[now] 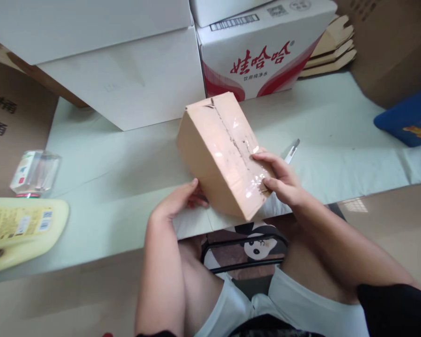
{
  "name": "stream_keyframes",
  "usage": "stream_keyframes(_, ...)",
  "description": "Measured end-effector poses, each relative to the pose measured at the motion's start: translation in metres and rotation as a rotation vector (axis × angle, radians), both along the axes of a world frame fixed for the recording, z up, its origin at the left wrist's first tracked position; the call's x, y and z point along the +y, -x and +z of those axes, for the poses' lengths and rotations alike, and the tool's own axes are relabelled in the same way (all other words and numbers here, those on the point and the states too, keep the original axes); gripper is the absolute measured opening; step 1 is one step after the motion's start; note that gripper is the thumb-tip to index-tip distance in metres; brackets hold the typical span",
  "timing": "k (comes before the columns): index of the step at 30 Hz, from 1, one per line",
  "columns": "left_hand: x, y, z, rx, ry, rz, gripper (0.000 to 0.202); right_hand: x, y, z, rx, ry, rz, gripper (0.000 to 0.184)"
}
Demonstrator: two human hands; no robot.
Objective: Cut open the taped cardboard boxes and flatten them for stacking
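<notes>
Box (221,154) gripped at taped end by right hand (282,178), side braced by left hand (180,199) (finger closure unclear), seemingly for steadiness; knife (293,150) laid nearby.

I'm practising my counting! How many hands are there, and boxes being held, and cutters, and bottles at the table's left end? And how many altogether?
Hands: 2, left hand and right hand
Held boxes: 1, the brown box
Cutters: 1, the white cutter
Bottles: 2, clear bottle and yellow bottle
Total: 6
</notes>
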State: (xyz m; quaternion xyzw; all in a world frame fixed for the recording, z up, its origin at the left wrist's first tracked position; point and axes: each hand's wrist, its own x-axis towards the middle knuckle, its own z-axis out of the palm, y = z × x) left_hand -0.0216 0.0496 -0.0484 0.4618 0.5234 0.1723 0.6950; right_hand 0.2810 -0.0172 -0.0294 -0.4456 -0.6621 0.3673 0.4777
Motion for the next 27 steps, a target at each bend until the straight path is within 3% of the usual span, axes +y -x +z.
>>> stream_keyframes(3, 0.016, 0.004, -0.005, 0.038, -0.289, 0.431, 0.048, 0.005, 0.007, -0.004, 0.003, 0.063, 0.033, 0.048)
stream_keyframes(5, 0.023, 0.004, -0.002, -0.060, -0.549, 0.701, 0.049, 0.009, 0.015, -0.004, 0.004, 0.098, 0.101, 0.050)
stream_keyframes(7, 0.025, 0.003, 0.005, -0.191, -0.796, 0.819, 0.054, 0.012, 0.023, -0.001, 0.010, 0.109, 0.195, 0.051)
stream_keyframes(9, 0.021, 0.003, 0.012, -0.227, -0.975, 0.830, 0.056, 0.013, 0.030, 0.001, 0.004, 0.127, 0.249, 0.053)
stream_keyframes(11, 0.016, 0.005, 0.015, -0.149, -1.050, 0.819, 0.056, 0.012, 0.035, 0.002, 0.008, 0.148, 0.236, 0.056)
stream_keyframes(14, 0.013, 0.010, 0.010, -0.056, -0.993, 0.792, 0.054, 0.007, 0.037, -0.004, 0.028, 0.162, 0.202, 0.056)
stream_keyframes(18, 0.018, 0.013, 0.006, -0.074, -0.970, 0.798, 0.047, -0.001, 0.034, -0.014, 0.085, 0.087, 0.158, 0.051)
stream_keyframes(20, 0.022, 0.011, 0.008, -0.075, -0.976, 0.825, 0.043, -0.003, 0.029, -0.013, 0.027, 0.043, 0.051, 0.050)
stream_keyframes(22, 0.025, 0.008, 0.010, -0.076, -0.971, 0.848, 0.040, -0.002, 0.020, -0.009, -0.141, 0.039, -0.174, 0.050)
stream_keyframes(25, 0.025, 0.003, 0.013, -0.085, -0.968, 0.861, 0.033, 0.000, -0.001, -0.005, -0.522, 0.208, -0.524, 0.046)
stream_keyframes(27, 0.025, 0.002, 0.012, -0.082, -0.961, 0.855, 0.027, 0.000, -0.013, -0.005, -0.763, 0.363, -0.583, 0.042)
